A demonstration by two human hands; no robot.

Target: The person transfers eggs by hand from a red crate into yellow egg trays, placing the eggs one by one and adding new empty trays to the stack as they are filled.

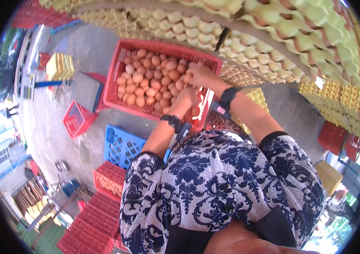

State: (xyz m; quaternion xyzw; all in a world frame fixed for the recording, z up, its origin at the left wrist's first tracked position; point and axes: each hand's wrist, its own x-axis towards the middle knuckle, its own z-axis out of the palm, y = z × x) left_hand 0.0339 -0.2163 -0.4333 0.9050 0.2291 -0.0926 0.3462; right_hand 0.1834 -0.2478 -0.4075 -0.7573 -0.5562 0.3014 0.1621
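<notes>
A red plastic crate (129, 110) in front of me holds many brown eggs (148, 74). Both my hands are inside it, towards its right end. My left hand (188, 96) reaches in over the near side, knuckles up, its fingertips hidden among or beside the eggs. Farther back, my right hand (200, 75) has bent fingers at eggs near the right end; whether it grips one cannot be told. Each wrist wears a black band with a small device. Beneath my left hand, at the near right corner, a few eggs lie in bright light.
Stacked egg trays (256, 54) rise behind and right of the crate. Left on the floor stand a small red crate (80, 119) and a blue plastic crate (124, 146). Red crates (88, 222), one with eggs, are stacked at lower left. Yellow trays (257, 98) sit beside my right forearm.
</notes>
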